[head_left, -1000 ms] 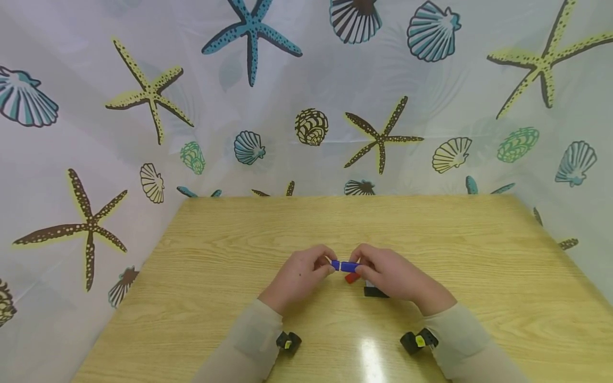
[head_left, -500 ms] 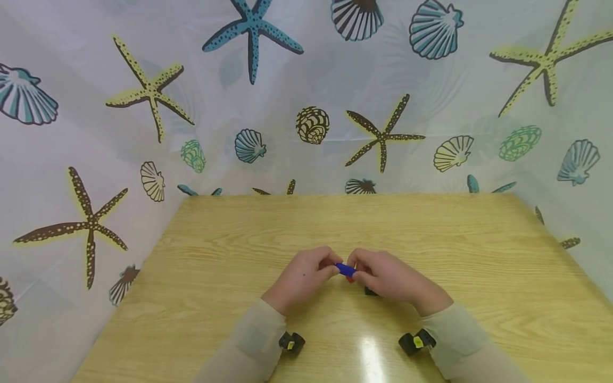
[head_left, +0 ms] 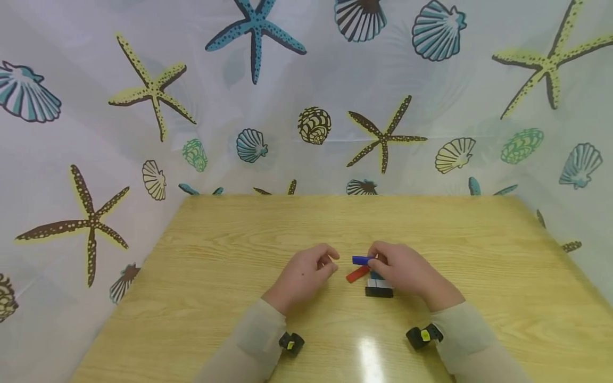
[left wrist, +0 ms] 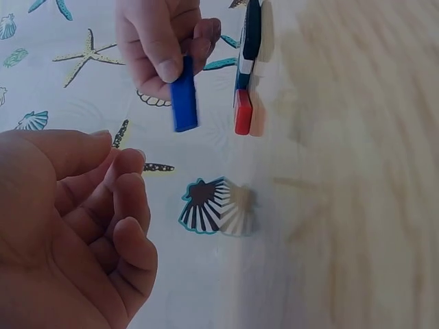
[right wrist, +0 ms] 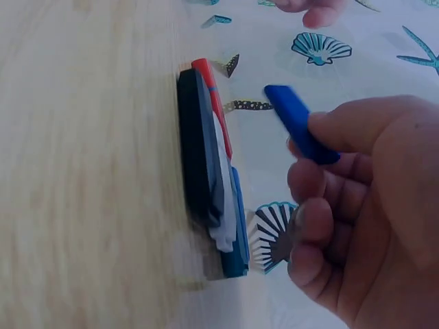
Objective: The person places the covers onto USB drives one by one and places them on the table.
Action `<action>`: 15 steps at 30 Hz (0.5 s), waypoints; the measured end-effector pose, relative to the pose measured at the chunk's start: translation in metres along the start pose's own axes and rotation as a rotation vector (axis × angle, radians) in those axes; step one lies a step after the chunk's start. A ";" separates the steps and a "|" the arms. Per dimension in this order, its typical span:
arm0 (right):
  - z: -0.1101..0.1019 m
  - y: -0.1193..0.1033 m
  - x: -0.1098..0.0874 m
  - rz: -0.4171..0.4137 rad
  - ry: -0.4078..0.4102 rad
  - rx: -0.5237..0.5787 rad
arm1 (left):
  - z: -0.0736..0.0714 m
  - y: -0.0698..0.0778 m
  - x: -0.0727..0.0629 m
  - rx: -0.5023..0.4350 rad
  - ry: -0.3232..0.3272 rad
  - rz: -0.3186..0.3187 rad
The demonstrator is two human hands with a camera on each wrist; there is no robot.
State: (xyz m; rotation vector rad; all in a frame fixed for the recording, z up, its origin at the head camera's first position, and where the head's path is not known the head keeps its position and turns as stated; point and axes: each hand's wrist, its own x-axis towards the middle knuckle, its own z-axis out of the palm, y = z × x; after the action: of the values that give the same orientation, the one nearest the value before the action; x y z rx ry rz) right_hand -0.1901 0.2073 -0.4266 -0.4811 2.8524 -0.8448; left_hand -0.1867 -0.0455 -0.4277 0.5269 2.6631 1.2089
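My right hand (head_left: 401,268) pinches a blue USB stick (head_left: 361,260) between thumb and fingers, above the table. Its flat, narrow body points left, and in the right wrist view the blue stick (right wrist: 291,113) slants out past the thumb. My left hand (head_left: 308,274) hovers to its left with fingers loosely bent and holds nothing; in the left wrist view a gap parts its fingers from the blue stick (left wrist: 184,103). Below the right hand lie a red stick (head_left: 357,274), a teal one (head_left: 376,275), a white one (head_left: 379,283) and a black one (head_left: 379,292), close together.
The wooden table (head_left: 239,229) spreads out around the hands. A curtain (head_left: 287,64) printed with starfish and shells stands behind it and along both sides. Each wrist wears a small black camera, one on the left (head_left: 292,343) and one on the right (head_left: 423,336).
A second ago both hands held the blue USB stick, with a pale gap between its two parts; the parts then met. My left hand has let go, and the right has drawn the stick rightward.
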 end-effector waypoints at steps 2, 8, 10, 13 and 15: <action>-0.001 0.002 0.000 0.013 0.012 -0.031 | -0.001 -0.001 -0.001 0.002 0.001 0.019; -0.003 0.005 -0.001 0.043 0.050 -0.081 | -0.003 -0.004 -0.002 0.014 0.007 0.059; -0.003 0.007 -0.001 0.046 0.058 -0.082 | -0.003 -0.004 -0.002 0.008 0.009 0.058; 0.000 0.010 0.000 0.042 0.073 -0.073 | -0.002 -0.006 -0.001 0.002 0.015 0.051; 0.004 0.012 0.000 0.043 0.071 -0.062 | -0.001 -0.008 -0.002 0.004 0.018 0.037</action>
State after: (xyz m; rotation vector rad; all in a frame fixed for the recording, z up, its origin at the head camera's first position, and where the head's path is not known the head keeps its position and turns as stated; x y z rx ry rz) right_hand -0.1926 0.2147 -0.4362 -0.4033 2.9496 -0.7839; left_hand -0.1869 -0.0516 -0.4328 0.5714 2.6826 1.2249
